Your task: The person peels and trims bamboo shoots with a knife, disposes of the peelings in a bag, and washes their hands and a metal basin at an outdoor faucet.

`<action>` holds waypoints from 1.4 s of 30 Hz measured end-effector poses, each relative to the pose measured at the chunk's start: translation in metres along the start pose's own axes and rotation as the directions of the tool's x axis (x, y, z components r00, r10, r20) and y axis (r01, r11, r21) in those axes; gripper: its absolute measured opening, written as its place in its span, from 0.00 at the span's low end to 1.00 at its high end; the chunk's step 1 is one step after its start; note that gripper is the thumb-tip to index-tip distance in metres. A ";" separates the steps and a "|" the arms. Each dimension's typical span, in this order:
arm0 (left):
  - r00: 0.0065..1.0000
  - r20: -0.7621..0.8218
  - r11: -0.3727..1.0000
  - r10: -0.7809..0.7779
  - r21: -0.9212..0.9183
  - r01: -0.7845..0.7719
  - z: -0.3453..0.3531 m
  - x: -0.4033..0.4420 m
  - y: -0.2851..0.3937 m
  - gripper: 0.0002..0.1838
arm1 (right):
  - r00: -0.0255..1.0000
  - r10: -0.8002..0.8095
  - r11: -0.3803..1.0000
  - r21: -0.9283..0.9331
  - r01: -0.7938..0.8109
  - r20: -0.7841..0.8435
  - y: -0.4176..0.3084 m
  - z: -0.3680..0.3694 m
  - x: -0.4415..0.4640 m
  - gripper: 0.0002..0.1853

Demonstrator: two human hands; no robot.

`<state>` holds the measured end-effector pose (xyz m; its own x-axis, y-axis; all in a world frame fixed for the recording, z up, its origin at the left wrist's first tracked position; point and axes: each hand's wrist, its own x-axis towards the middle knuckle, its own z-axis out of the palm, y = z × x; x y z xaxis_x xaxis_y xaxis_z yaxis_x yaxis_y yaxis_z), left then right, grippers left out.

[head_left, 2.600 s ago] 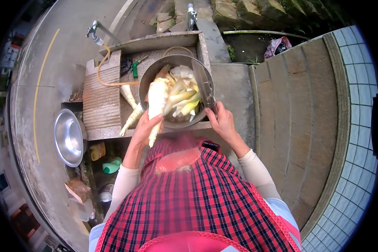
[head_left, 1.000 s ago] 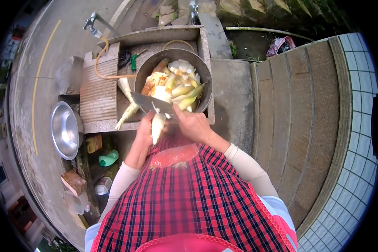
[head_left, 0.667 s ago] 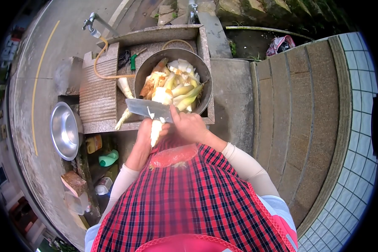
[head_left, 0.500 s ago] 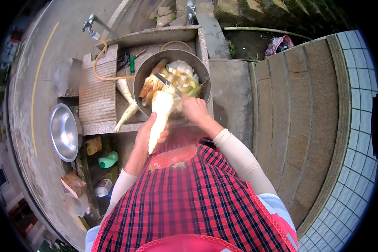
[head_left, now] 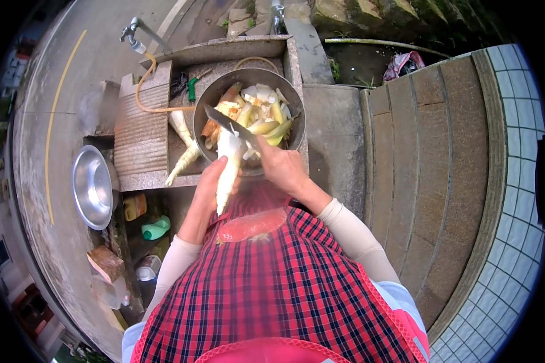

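My left hand (head_left: 211, 183) is closed around a pale, tapered bamboo shoot (head_left: 226, 175), its tip pointing down toward my apron. My right hand (head_left: 280, 166) grips a knife (head_left: 229, 124), whose dark blade lies across the shoot's thick upper end; whether it is cutting in I cannot tell. Both are over the near part of a large metal pot (head_left: 298, 103), which holds cut white and yellowish pieces (head_left: 263, 112) and brownish husks. Two more peeled shoots (head_left: 184, 158) lie in the stone sink, left of the pot.
The stone sink (head_left: 140, 181) has a ribbed washboard (head_left: 140, 133) on its left. A tap (head_left: 133, 36) feeds an orange hose (head_left: 140, 100); a green-handled tool (head_left: 192, 89) lies behind the pot's left side. A steel basin (head_left: 92, 187) and bottles (head_left: 156, 228) are at lower left.
The knife has swung from beyond the shoot to across its upper end. The shoot has tipped more upright and shifted slightly. My right hand has moved slightly nearer my body.
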<state>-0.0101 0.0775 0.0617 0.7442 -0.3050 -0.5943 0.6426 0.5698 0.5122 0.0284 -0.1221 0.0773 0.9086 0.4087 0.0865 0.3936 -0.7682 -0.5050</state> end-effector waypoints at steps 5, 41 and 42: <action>0.984 -0.151 0.913 0.098 0.407 -0.028 0.023 -0.007 -0.001 0.19 | 0.973 -0.214 0.945 -0.232 0.229 0.086 -0.008 -0.001 -0.006 0.26; 0.988 -0.043 0.983 -0.152 -0.108 0.146 0.004 0.000 0.007 0.27 | 0.949 0.229 0.973 -0.082 -0.217 0.217 0.046 0.034 0.026 0.12; 0.988 -0.071 0.987 -0.138 -0.089 0.132 0.003 0.000 0.009 0.27 | 0.941 0.254 0.967 -0.055 -0.248 0.224 0.047 0.034 0.026 0.11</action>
<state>-0.0037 0.0807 0.0680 0.6332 -0.3260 -0.7020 0.7164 0.5902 0.3721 0.0659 -0.1305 0.0264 0.9233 0.3000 -0.2397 0.1631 -0.8714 -0.4626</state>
